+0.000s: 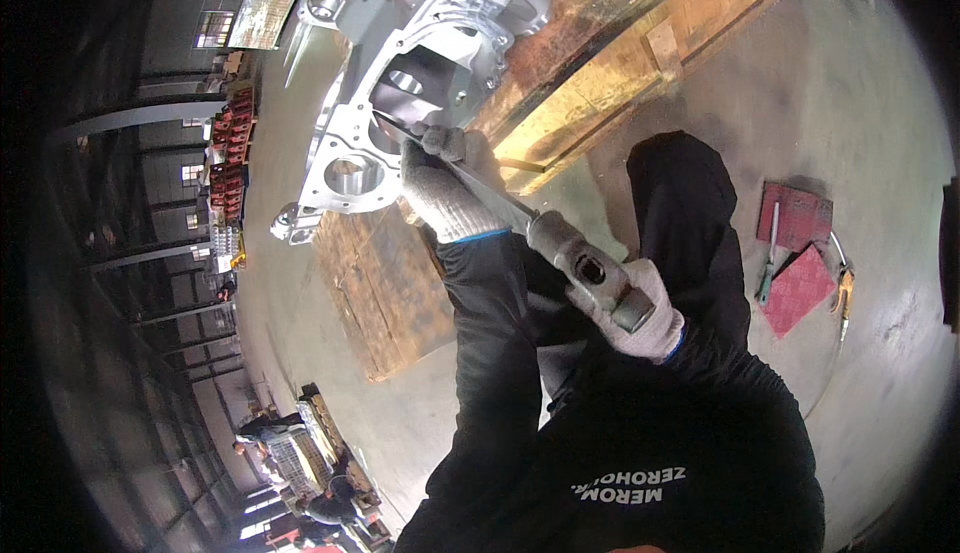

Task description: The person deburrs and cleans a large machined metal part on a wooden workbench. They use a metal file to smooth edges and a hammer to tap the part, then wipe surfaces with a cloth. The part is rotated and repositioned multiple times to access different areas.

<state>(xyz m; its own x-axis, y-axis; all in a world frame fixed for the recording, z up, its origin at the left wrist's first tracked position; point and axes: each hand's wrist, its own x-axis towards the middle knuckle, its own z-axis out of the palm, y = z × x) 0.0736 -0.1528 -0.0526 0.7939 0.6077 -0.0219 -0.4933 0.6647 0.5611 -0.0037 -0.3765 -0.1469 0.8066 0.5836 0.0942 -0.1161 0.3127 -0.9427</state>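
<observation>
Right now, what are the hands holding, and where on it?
Both gloved hands hold one long metal file. The right hand grips its thick handle end; the left hand grips the blade near the grey metal casting.

A grey concrete floor (860, 103) fills the right side, with two red pads (797, 253) lying on it, a green-handled tool (768, 268) across them and a yellow-handled tool (845, 298) just beside. At left, red parts (228, 153) are stacked in rows along a dim workshop wall with windows (213, 29). Far off at lower left, other people (300, 473) bend over a wire crate (290, 458).
</observation>
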